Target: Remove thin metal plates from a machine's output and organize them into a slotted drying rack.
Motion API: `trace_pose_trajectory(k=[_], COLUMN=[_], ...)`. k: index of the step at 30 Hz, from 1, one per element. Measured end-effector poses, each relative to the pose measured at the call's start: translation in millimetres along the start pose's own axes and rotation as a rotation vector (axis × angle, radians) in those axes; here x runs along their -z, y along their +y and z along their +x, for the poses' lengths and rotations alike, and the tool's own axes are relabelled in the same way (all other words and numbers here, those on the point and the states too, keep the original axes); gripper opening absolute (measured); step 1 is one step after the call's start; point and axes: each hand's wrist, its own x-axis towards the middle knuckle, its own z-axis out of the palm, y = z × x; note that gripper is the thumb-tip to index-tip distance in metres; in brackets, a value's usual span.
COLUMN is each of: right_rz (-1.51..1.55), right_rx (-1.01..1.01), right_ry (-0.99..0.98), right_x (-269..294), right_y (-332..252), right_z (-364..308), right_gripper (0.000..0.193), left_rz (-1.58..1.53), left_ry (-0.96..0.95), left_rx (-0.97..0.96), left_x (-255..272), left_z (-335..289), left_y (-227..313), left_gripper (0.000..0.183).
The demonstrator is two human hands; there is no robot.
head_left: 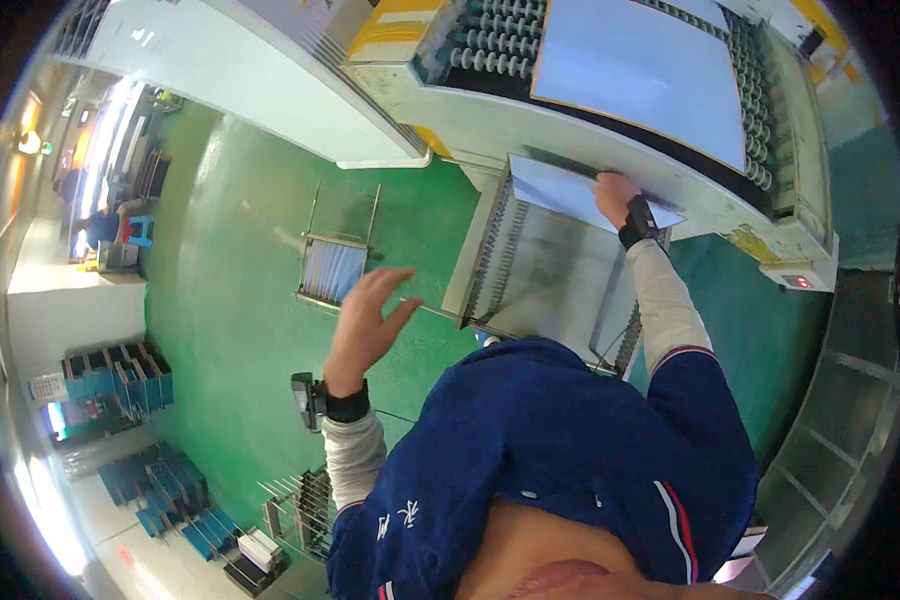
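My right hand (613,196) reaches forward and grips the far edge of a thin pale blue-grey panel (570,195) lying at the top of a slotted metal rack (545,270) below a roller conveyor machine (590,70). Another large pale panel (640,70) lies on the machine's rollers. My left hand (365,320) hovers in the air left of the rack, fingers spread, holding nothing. Both wrists wear black bands, and a small black device (303,398) sits by the left wrist.
A green floor (240,270) spreads to the left. A small wire rack holding panels (335,265) stands on it. Stacks of blue trays (120,380) and another wire rack (305,510) sit at the lower left. A person sits far off at the left (100,225).
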Motion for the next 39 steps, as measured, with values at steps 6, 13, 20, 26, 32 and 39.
trace_pose_trajectory(k=[6,13,20,26,32,39], right_rz=[0.068,-0.115,-0.172,-0.174,-0.184,-0.173], right_rx=[0.082,0.047,0.164,0.255,0.070,0.009], right_ry=[0.001,-0.126,-0.085,0.068,0.012,0.072], right_x=[8,37,79,134,175,207], right_y=[-10,-20,-24,-31,-56,-9], right_z=[-8,-12,-7,-11,-31,-34], right_gripper=[0.026,0.038,0.039,0.034,0.043,0.043], left_rz=[-0.057,0.463,0.567,0.522,0.536,0.429], left_ry=[0.344,0.562,0.588,0.587,0.577,0.728], left_rx=[-0.065,-0.078,-0.059,-0.166,-0.246,-0.518], left_x=[48,83,101,102,107,113], left_z=[-12,-36,-60,-69,-73,-77], left_y=[41,29,23,21,30,43], left_gripper=[0.047,0.083,0.103,0.106,0.103,0.077])
